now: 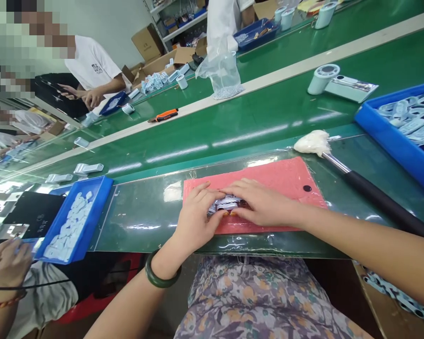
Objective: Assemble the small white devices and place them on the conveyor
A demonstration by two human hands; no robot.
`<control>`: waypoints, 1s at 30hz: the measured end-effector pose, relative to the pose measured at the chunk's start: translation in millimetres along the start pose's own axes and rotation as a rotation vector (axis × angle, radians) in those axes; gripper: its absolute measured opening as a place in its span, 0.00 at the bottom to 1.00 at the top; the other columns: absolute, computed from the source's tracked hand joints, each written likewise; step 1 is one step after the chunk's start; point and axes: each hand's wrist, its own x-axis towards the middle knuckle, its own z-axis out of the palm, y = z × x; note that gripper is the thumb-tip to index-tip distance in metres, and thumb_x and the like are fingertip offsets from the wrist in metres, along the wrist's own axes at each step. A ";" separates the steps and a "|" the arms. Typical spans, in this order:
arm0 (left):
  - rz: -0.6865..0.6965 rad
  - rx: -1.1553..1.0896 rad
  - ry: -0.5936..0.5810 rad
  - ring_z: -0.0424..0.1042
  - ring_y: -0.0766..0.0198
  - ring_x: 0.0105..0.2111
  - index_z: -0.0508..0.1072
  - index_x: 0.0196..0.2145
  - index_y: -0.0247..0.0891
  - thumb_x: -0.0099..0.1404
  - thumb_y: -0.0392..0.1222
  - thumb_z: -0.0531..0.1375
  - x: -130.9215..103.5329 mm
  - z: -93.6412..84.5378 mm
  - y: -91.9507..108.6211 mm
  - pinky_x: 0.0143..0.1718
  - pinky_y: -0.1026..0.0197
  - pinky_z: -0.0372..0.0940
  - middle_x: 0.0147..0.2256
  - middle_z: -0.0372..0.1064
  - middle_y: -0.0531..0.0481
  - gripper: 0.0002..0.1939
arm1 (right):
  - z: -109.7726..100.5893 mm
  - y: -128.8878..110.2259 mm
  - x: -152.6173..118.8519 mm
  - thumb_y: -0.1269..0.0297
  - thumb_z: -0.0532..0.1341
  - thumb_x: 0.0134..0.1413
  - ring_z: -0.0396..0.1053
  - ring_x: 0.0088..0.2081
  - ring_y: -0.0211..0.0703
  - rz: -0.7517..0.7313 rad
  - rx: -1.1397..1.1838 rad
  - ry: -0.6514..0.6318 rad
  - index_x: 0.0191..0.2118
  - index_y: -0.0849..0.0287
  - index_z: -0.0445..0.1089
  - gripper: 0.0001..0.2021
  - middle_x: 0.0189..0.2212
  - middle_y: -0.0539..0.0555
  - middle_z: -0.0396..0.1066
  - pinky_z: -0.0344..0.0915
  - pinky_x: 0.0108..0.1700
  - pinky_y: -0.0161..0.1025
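Both of my hands meet over a red mat on the bench. My left hand (199, 214), with a dark green bangle at its wrist, curls round the left end of a small shiny part (228, 201) with dark lettering. Around the right end of that part, my right hand (259, 202) is closed, its thumb near the left thumb. The fingers cover much of the part. Under them lies the red mat (282, 176), with a black dot (307, 188) near its right edge.
A black-handled tool (381, 197) with a white wrapped head lies right. Blue trays of pale parts stand left (102, 207) and right (381, 136). Behind are a green belt (198, 136), orange-handled pliers (167, 115) and a plastic bag (224, 75). Co-workers sit left and across.
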 end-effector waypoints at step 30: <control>0.332 0.555 0.102 0.70 0.43 0.52 0.69 0.27 0.41 0.71 0.40 0.43 189.7 -41.8 -123.9 0.59 0.29 0.58 0.32 0.72 0.43 0.20 | -167.7 40.4 -115.4 0.70 0.57 0.69 0.68 0.51 0.57 0.651 -0.750 0.501 0.54 0.57 0.74 0.13 0.49 0.60 0.71 0.69 0.54 0.57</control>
